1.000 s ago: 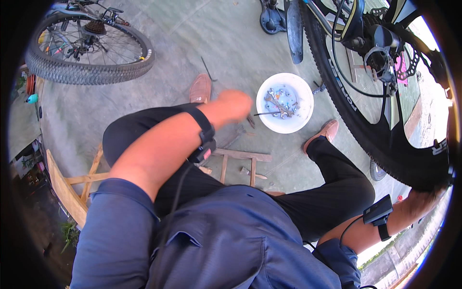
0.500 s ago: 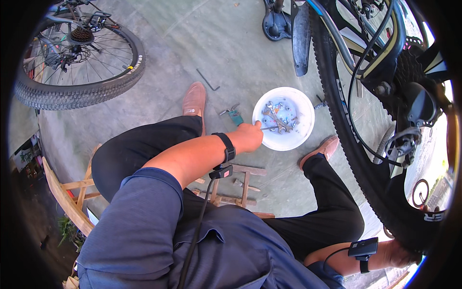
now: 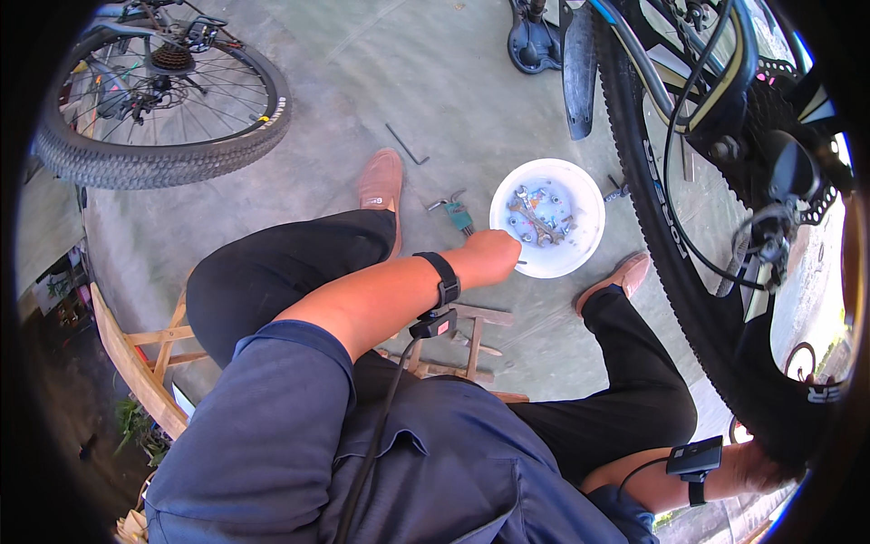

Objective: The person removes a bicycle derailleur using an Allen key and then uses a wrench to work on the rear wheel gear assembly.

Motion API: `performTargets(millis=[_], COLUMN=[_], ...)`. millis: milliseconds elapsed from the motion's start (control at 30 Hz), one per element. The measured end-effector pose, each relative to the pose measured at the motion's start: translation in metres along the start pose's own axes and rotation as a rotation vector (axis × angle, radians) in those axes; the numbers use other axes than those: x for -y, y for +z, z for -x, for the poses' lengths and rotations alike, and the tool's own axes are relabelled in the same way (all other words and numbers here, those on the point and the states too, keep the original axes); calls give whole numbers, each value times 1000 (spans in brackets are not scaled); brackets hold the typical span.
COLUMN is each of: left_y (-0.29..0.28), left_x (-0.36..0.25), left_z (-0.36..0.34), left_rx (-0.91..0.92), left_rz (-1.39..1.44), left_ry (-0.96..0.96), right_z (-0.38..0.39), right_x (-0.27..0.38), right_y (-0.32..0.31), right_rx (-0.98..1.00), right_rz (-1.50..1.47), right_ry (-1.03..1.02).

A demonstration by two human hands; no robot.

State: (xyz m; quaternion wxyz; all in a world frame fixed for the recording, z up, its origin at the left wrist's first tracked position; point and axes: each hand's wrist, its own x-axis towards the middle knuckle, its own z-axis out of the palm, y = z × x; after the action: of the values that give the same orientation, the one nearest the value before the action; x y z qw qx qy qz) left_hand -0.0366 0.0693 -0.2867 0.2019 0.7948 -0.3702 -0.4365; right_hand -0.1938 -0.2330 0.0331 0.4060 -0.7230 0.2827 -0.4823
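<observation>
Reaching to a white bucket, the person's left hand was at its near-left rim, and from where I stood the fingers looked curled closed. They seemed to grip a thin dark rod, of which only a short end came out, close to the rim. Inside the bucket were wrenches together with small metal parts. The right hand was at the near end of a big black tyre, apparently touching it; its fingers were partly hidden in the shade, so I could not tell if they were open or gripping. On the floor, just beyond the left hand, lay a green holder with hex keys. One L-shaped key lay farther away, near the left shoe.
</observation>
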Motion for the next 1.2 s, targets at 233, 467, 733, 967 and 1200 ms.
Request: performTargets(millis=[233, 467, 733, 967, 1200], left_y=[-43, -156, -174, -179, -184], left_x=[2, -47, -71, -93, -99], left_z=[26, 104, 128, 130, 118], left_rx=[-66, -154, -464, -666, -913], left_rz=[-49, 446, 445, 394, 162], left_ry=[-168, -190, 90, 244, 351], right_z=[-11, -29, -46, -54, -59], right_x=[1, 11, 26, 45, 54], right_y=[7, 17, 26, 34, 38], right_rx=[76, 171, 286, 287, 318], right_rz=[-158, -294, -350, -289, -272], right_ry=[53, 114, 212, 245, 303])
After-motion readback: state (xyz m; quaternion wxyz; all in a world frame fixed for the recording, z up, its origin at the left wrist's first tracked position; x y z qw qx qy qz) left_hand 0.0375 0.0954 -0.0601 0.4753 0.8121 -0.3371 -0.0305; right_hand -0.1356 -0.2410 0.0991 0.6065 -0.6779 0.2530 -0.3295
